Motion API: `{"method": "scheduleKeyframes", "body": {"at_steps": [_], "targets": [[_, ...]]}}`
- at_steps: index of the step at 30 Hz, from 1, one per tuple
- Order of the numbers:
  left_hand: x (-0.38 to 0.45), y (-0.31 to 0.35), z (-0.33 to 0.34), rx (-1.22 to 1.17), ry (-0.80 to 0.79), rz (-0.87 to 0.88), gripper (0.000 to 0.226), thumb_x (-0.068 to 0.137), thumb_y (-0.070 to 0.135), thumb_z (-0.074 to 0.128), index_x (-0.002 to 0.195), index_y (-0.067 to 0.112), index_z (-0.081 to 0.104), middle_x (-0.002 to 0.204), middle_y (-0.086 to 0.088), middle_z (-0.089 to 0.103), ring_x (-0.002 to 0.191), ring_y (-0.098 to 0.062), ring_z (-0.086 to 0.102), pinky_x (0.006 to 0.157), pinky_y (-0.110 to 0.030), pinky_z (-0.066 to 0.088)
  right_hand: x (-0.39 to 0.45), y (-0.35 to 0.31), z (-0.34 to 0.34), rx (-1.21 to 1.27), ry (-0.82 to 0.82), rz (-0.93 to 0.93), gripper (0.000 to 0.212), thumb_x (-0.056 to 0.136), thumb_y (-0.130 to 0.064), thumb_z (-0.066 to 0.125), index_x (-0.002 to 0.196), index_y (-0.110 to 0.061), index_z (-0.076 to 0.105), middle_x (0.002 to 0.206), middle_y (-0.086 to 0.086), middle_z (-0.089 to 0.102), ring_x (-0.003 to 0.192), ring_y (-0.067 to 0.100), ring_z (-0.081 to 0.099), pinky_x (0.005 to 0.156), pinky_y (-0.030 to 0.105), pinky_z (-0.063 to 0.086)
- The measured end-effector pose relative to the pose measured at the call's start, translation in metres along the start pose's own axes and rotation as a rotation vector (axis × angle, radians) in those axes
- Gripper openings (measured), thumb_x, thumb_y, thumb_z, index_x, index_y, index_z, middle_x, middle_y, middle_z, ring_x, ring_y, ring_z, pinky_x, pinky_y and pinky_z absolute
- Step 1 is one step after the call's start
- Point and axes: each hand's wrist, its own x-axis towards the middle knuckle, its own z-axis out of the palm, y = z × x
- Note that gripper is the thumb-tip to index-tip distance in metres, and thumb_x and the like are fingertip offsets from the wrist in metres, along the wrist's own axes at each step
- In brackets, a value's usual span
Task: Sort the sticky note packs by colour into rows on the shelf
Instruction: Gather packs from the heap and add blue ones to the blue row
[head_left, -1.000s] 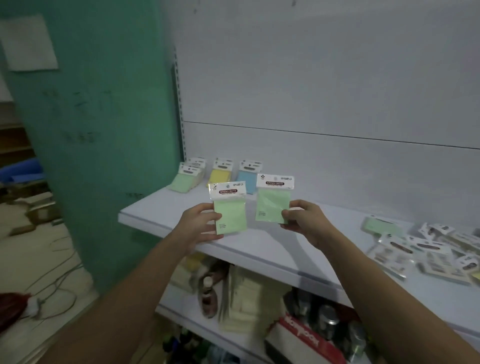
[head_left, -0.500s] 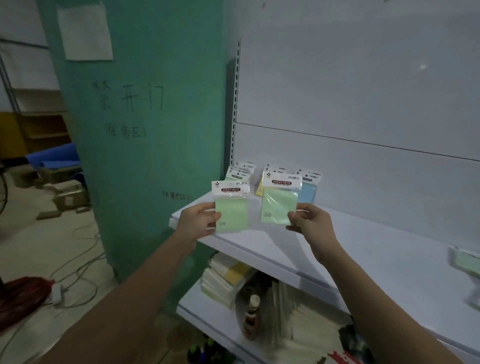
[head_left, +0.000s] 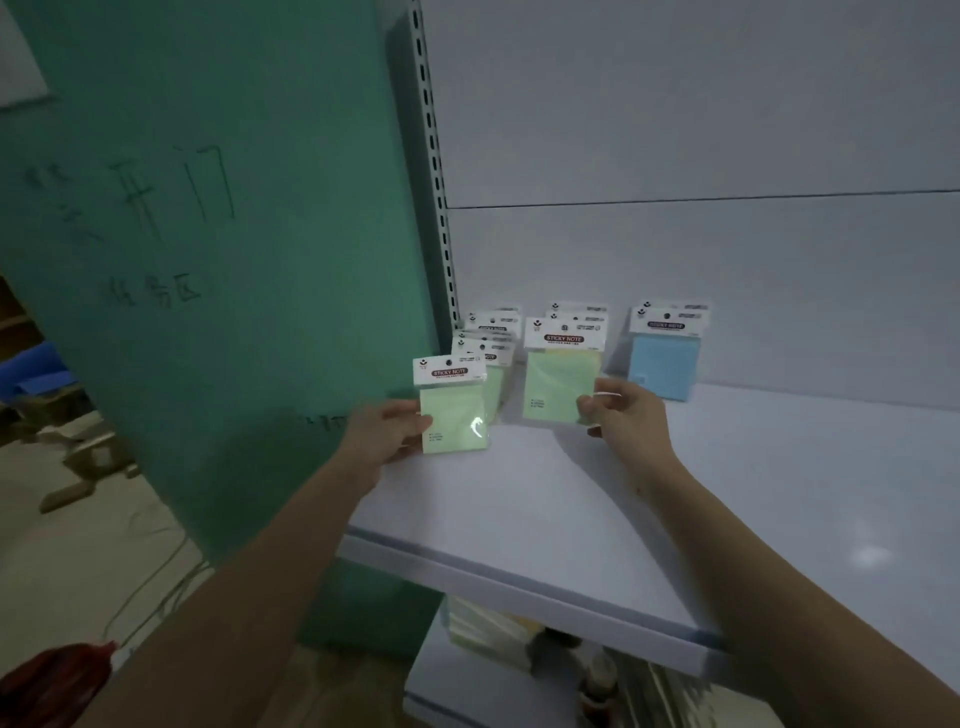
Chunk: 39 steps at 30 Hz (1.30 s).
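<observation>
My left hand (head_left: 387, 434) pinches a green sticky note pack (head_left: 457, 415) by its left edge, upright above the white shelf (head_left: 519, 499). My right hand (head_left: 626, 415) pinches a second green pack (head_left: 556, 384) by its lower right corner. Behind the left pack stands a row of green packs (head_left: 491, 338) at the shelf's back left. The right pack hides most of a yellow row (head_left: 584, 317). A blue row (head_left: 665, 358) stands further right against the back panel.
A teal pillar (head_left: 218, 260) with handwriting rises just left of the shelf. A slotted upright (head_left: 434, 156) marks the shelf's left end. The lower shelf (head_left: 483, 691) holds paper stacks and a bottle. Cables and a red object (head_left: 57, 680) lie on the floor.
Both hands have carried the green packs left and further in toward the rows at the back of the shelf. The view has swung left, so the loose packs at the right are out of sight.
</observation>
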Motion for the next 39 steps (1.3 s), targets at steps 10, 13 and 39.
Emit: {"method": "scheduleKeyframes", "body": {"at_steps": [10, 13, 39], "targets": [[0.077, 0.004, 0.003, 0.172, -0.193, 0.108, 0.028, 0.083, -0.006, 0.066, 0.111, -0.006, 0.063, 0.098, -0.016, 0.071, 0.077, -0.022, 0.070, 0.066, -0.026, 0.059, 0.021, -0.005, 0.047, 0.064, 0.095, 0.105, 0.013, 0.087, 0.001, 0.064, 0.097, -0.006, 0.059, 0.082, 0.004, 0.064, 0.074, 0.016, 0.061, 0.066, 0.026, 0.053], [0.085, 0.003, 0.003, 0.232, -0.219, 0.151, 0.027, 0.081, -0.003, 0.070, 0.107, -0.004, 0.063, 0.089, -0.011, 0.070, 0.077, -0.024, 0.070, 0.073, -0.034, 0.059, 0.019, -0.003, 0.063, 0.029, 0.059, 0.134, 0.014, 0.087, 0.002, 0.063, 0.100, -0.002, 0.060, 0.087, 0.008, 0.066, 0.076, 0.019, 0.063, 0.066, 0.026, 0.054], [0.098, -0.007, -0.038, 0.172, -0.497, 0.321, 0.029, 0.089, 0.005, 0.052, 0.117, 0.013, 0.055, 0.106, -0.003, 0.059, 0.098, -0.021, 0.062, 0.091, -0.042, 0.054, -0.026, 0.001, 0.152, -0.726, 0.345, -0.040, 0.031, 0.083, -0.022, 0.070, 0.110, -0.012, 0.057, 0.099, 0.000, 0.055, 0.089, 0.016, 0.052, 0.064, 0.019, 0.037]]}}
